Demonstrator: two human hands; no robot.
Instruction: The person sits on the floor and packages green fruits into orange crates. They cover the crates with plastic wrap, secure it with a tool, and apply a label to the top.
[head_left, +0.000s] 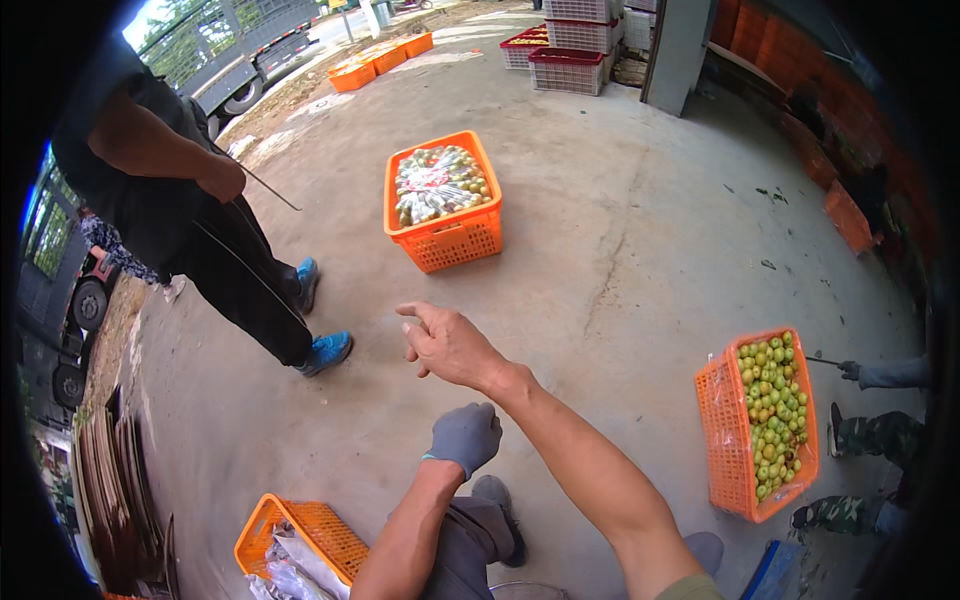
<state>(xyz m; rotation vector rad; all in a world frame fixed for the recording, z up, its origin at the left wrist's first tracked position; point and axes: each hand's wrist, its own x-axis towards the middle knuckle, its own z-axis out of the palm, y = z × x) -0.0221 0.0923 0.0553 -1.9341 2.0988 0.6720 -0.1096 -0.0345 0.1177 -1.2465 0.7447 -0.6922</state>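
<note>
My right hand (454, 345) is bare and stretched forward over the concrete floor, its fingers apart and partly bent, holding nothing. Below it, my left hand (466, 436) wears a grey glove; its fingers are curled closed, and no held object shows. Ahead stands an orange plastic crate (450, 238) of green-yellow fruit under clear printed film. An orange crate (724, 435) lined with clear film, full of loose green fruit (772, 412), is at the right. At the lower left, another orange crate (326, 529) contains crumpled plastic film (296, 570).
A person in dark clothes (217, 247) stands at the left holding a thin hooked rod (266, 187). At the right edge, another person's gloved hand (850, 370) grips a rod by the fruit crate. Stacked crates (566, 71) stand beside a pillar (675, 60); trucks (247, 45) are outside.
</note>
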